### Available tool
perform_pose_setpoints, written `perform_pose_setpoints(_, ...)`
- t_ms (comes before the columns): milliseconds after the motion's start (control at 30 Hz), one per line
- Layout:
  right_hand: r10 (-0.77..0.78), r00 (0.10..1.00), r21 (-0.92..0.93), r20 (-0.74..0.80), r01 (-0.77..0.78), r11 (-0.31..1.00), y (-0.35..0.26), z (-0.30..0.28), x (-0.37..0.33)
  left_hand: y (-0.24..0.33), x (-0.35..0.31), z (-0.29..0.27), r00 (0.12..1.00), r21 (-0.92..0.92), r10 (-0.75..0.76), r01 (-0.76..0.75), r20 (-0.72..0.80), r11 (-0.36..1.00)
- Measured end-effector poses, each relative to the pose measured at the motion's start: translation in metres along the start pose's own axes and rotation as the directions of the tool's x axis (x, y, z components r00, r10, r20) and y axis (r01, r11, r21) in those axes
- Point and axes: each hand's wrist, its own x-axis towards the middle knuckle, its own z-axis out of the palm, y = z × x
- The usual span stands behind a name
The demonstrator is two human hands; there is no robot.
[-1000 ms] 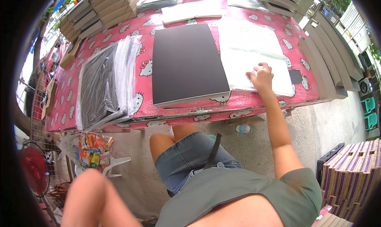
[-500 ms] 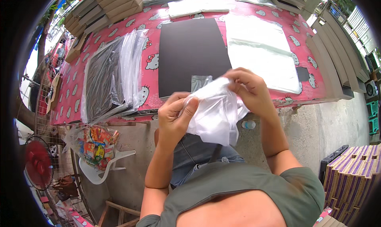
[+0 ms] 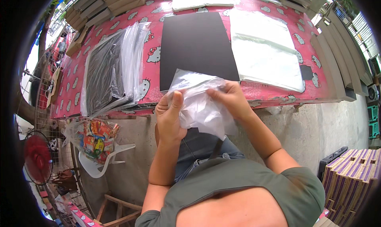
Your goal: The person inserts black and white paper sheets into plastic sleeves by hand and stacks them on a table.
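Crumpled between my hands is a translucent plastic bag (image 3: 200,108), held over the table's front edge and my lap. My left hand (image 3: 170,114) grips its left side, thumb raised against it. On the other side, my right hand (image 3: 231,100) pinches the bag between thumb and fingers. Just beyond lies a black rectangular board (image 3: 198,44) flat on the table, its near edge partly covered by the bag. Left of it rests a stack of black sheets in clear plastic sleeves (image 3: 105,70). A pile of clear plastic bags (image 3: 266,50) lies on the right.
A pink patterned cloth (image 3: 152,74) covers the table. Brown cardboard stacks stand at the far left (image 3: 109,4) and along the right edge (image 3: 337,56). Below left, a white chair (image 3: 95,169) carries a bag of colourful packets (image 3: 97,139). A red fan (image 3: 37,157) stands farther left.
The bag's upper edge has spread and risen over the board's near edge. My right hand has moved lower and slightly left; my left hand now has its thumb upright.
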Motion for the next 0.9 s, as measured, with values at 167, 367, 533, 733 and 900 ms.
perform_pose_setpoints(167, -0.202, 0.979, -0.301, 0.008, 0.196, 0.933, -0.016, -0.021, 0.0, -0.004, -0.005, -0.016, 0.966, 0.472, 0.256, -0.205, -0.046, 0.858)
perform_pose_setpoints(367, -0.122, 0.982, -0.5, 0.147, 0.18, 0.847, -0.019, -0.014, -0.014, -0.005, 0.012, -0.043, 0.991, -0.22, -0.128, 0.117, -0.036, 0.968)
perform_pose_setpoints(533, -0.152, 0.97, -0.484, 0.188, 0.226, 0.845, -0.013, -0.032, -0.008, -0.004, 0.006, -0.008, 0.978, -0.149, -0.123, 0.098, -0.171, 0.984)
perform_pose_setpoints(733, -0.255, 0.956, -0.733, 0.146, 0.278, 0.621, -0.014, -0.025, -0.016, -0.012, 0.009, -0.017, 0.978, 0.079, -0.039, 0.056, -0.203, 0.995)
perform_pose_setpoints(900, -0.371, 0.919, -0.671, 0.137, 0.361, 0.647, -0.007, -0.027, -0.02, -0.007, 0.001, -0.013, 0.977, 0.108, 0.178, -0.166, -0.115, 0.98)
